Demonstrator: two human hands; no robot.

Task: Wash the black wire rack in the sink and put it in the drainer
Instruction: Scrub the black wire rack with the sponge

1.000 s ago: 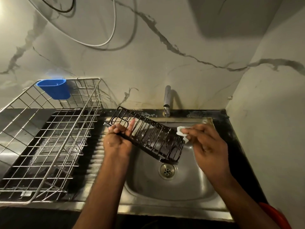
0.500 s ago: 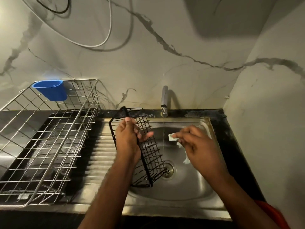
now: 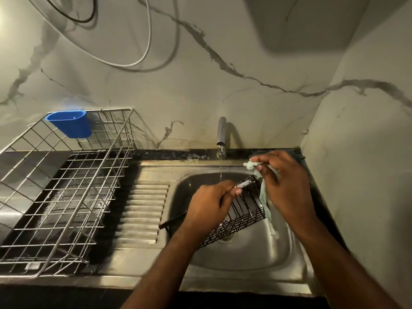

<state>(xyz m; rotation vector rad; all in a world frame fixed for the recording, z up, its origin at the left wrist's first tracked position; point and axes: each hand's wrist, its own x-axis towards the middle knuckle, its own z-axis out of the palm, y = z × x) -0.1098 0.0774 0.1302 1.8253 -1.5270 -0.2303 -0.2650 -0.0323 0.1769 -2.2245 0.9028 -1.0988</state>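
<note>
The black wire rack (image 3: 244, 214) lies tilted inside the steel sink (image 3: 252, 253), over the drain. My left hand (image 3: 211, 202) grips the rack's upper rim. My right hand (image 3: 286, 186) pinches a pale green cloth (image 3: 264, 197) that hangs down along the rack's right end. A thin stream of water falls from the tap (image 3: 221, 136) just behind my left hand. The steel wire drainer (image 3: 64, 197) stands on the left of the counter.
A blue plastic cup (image 3: 70, 123) hangs on the drainer's back rim. The ribbed draining board (image 3: 142, 212) lies between drainer and sink. Marble walls close in behind and on the right. Cables hang on the back wall.
The rack has swung from upright at the sink's left edge down into the basin, now lying tilted over the drain. My right hand rose with the cloth to the rack's right end.
</note>
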